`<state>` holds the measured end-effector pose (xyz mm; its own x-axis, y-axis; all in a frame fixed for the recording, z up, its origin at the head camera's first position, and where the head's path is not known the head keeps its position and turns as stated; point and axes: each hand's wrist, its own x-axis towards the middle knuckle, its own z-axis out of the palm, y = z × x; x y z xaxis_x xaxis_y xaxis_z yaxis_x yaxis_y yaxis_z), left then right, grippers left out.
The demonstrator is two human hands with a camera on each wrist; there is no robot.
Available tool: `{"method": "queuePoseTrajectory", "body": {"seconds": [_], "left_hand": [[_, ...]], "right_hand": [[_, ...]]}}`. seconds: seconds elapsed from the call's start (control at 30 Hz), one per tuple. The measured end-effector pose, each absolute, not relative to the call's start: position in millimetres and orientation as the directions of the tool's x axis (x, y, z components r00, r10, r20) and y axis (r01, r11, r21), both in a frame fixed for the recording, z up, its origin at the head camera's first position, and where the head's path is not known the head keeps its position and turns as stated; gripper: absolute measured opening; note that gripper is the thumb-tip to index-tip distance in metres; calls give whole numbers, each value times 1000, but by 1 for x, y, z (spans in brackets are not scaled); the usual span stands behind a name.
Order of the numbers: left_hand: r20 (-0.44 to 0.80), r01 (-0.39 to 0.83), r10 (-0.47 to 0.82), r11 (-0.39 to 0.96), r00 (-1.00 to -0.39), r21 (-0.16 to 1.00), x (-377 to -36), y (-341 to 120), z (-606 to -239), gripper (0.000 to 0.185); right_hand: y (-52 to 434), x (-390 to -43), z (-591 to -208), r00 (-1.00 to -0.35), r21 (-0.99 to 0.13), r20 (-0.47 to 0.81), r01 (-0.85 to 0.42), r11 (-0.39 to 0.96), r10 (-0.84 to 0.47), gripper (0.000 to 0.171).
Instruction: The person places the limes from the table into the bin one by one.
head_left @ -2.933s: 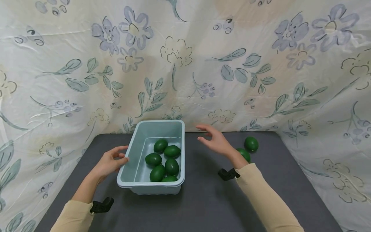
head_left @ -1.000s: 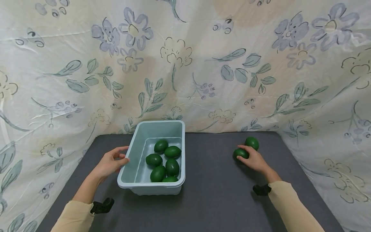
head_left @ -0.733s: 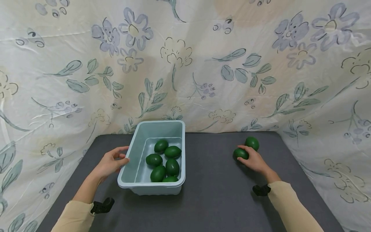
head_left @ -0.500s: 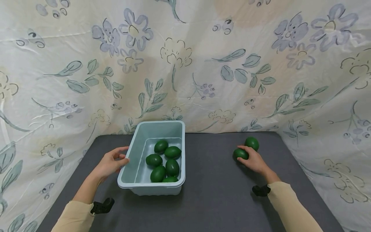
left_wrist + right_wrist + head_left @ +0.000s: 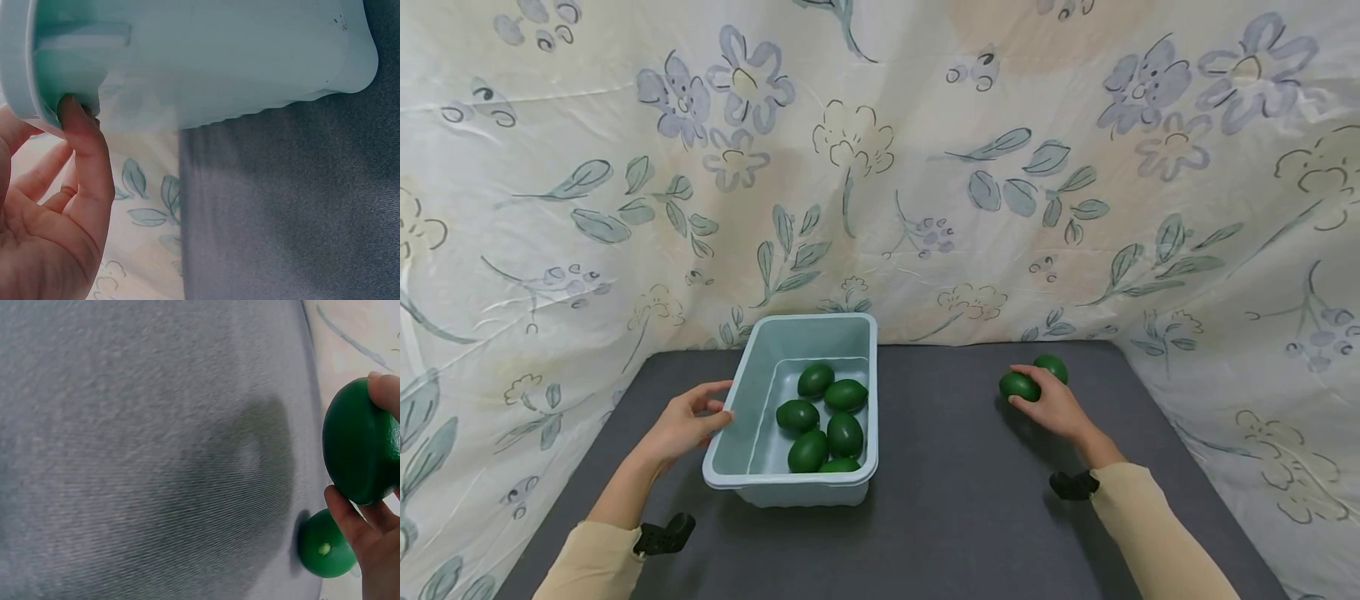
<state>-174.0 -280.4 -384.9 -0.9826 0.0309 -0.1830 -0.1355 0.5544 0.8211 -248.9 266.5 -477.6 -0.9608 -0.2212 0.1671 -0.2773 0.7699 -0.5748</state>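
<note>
In the head view, my left hand [image 5: 687, 423] pinches the left rim of a pale blue-green plastic tub [image 5: 870, 375]. The left wrist view has fingertips [image 5: 74, 112] tucked under that rim. Several smooth, dark green avocados [image 5: 846, 435] lie in the tub, mostly toward its right and near side. Over at the table's right, my right hand [image 5: 1060, 408] grips another avocado [image 5: 1018, 386] between thumb and fingers, a little above the tabletop. One more avocado [image 5: 1051, 367] rests just behind that hand, partly hidden by it; its pale stem end shows in the right wrist view.
A dark grey cloth-covered table [image 5: 947, 500] carries everything. Floral fabric [image 5: 880, 167] hangs behind the table and along both sides. A stretch of tabletop lies between the tub and my right hand. Black bands [image 5: 664, 533] sit on both wrists.
My right hand moved right from near the tub, took hold of the nearer avocado, and has now raised it slightly off the table. The left hand and tub have stayed put.
</note>
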Motion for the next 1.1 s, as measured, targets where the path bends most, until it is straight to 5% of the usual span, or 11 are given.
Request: {"method": "queuePoseTrajectory", "body": {"seconds": [1.1], "left_hand": [[-197, -152, 19, 563, -980, 812, -176, -281, -386, 61]], "right_hand": [[225, -269, -428, -929, -596, 233, -371, 712, -288, 58]]}}
